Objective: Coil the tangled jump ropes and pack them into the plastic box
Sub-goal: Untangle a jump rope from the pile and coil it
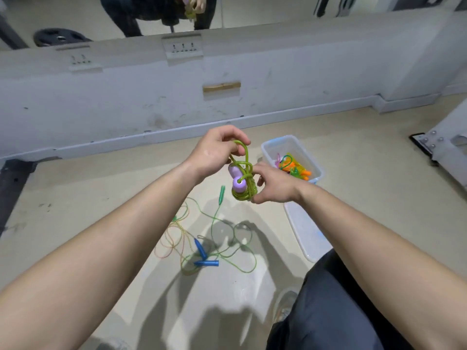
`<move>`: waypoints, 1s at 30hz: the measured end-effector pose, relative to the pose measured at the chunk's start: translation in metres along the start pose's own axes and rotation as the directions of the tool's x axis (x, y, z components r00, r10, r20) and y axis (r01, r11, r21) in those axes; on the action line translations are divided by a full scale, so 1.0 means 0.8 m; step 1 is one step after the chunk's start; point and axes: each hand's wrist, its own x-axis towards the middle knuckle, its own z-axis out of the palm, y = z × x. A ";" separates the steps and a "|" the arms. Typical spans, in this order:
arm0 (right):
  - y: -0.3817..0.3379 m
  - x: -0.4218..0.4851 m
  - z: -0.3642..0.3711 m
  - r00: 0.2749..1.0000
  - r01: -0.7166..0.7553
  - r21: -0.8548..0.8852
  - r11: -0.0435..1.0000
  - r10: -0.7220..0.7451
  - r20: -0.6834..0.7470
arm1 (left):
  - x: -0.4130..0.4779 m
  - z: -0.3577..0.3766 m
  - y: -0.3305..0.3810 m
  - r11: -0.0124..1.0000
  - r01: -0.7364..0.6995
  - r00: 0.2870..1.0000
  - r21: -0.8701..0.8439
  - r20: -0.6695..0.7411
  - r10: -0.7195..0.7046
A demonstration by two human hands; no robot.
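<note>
A green jump rope with purple handles (239, 184) hangs coiled in the air between my hands. My left hand (214, 151) pinches a loop of its cord at the top. My right hand (274, 184) grips the wound bundle from the right side. Just behind my right hand stands the clear plastic box (270, 147) on the floor, holding orange, pink and green rope pieces (294, 169). Below my hands lies a tangle on the floor: a thin green rope with green handles (222, 194) and a multicoloured rope with blue handles (206, 262).
The box's clear lid (303, 231) lies flat on the floor under my right forearm. A grey low wall (151, 97) with sockets runs across behind. My dark trouser leg (336, 306) and a shoe (286, 304) are at the lower right. A metal frame (442, 142) stands far right.
</note>
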 end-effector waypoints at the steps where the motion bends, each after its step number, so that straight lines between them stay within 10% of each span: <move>1: 0.011 0.002 -0.014 1.000 -0.017 -0.016 1.000 0.017 -0.012 | 0.013 0.009 0.003 0.999 0.007 1.000 -0.035 0.023 -0.007; 6: 0.080 0.019 -0.062 0.988 -0.141 0.060 0.988 0.144 -0.062 | 0.092 0.062 0.001 0.995 0.006 0.997 -0.101 0.074 0.001; 20: 0.334 0.183 -0.115 0.805 -0.510 -0.203 0.836 0.379 -0.457 | 0.365 0.178 -0.192 0.774 -0.141 0.975 0.618 0.222 0.001; 30: 0.442 0.360 -0.083 0.845 -0.503 -0.640 0.581 0.175 -0.505 | 0.470 0.251 -0.325 0.244 -0.122 0.978 0.962 0.076 0.193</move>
